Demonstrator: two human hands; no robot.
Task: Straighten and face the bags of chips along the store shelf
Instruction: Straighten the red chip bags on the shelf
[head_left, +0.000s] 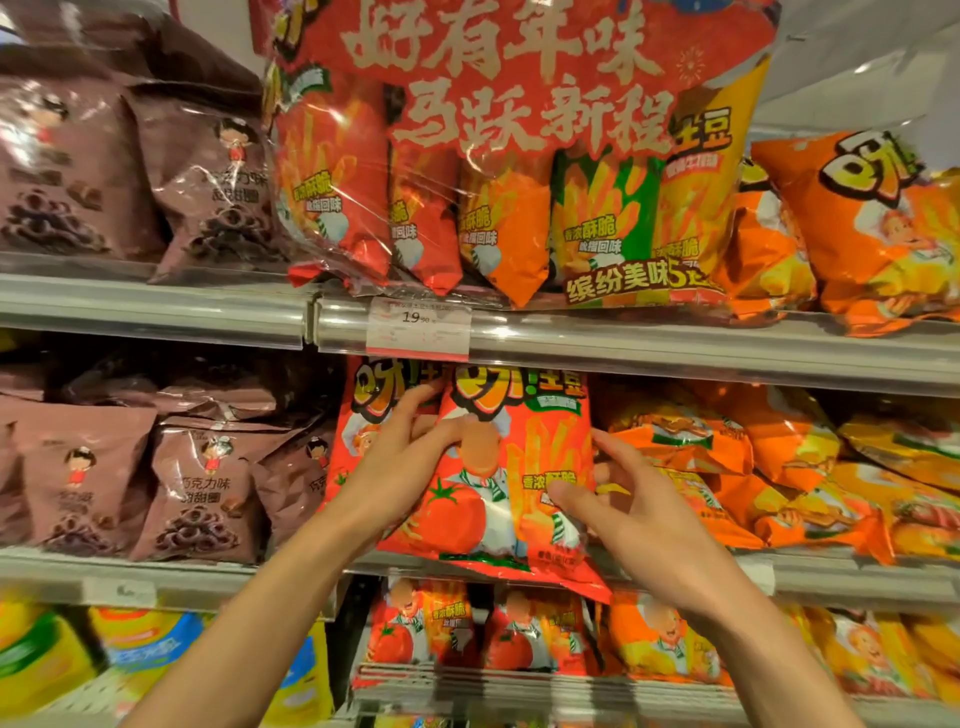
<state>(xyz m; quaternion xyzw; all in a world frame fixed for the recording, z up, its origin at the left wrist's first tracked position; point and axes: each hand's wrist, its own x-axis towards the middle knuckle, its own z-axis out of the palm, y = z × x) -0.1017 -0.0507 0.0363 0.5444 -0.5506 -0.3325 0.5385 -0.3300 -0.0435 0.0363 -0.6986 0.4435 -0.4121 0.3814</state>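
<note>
**Middle shelf: squaring up the front red bag**

We're facing a three-tier rack. Biggest item: the multipack (519, 156) on the top shelf, above the price tag (418, 328) on that shelf's front rail. Brown bags (197, 483) fill the left of the middle shelf (156, 571); orange bags (779, 467) lie slumped and tilted on its right.

Our work item is the red tomato bag (493, 478), mid-shelf at the front edge, standing face-out; its bottom seam hangs over the lip. A second red bag (363, 415) stands just behind-left.

Left hand (410, 462): fingers spread, pressing on the bag's upper left face, reaching into the gap toward the rear bag. Not clenched. Right hand (634, 509): thumb on the bag's right face, fingers curled at its right edge. We read this as a light pinch on the edge, though the fingertips behind are hidden.

Step, as we judge it: aligning this bag in its column. Next: nudge the base back off the lip, square it upright, then tackle the orange pile.
</note>
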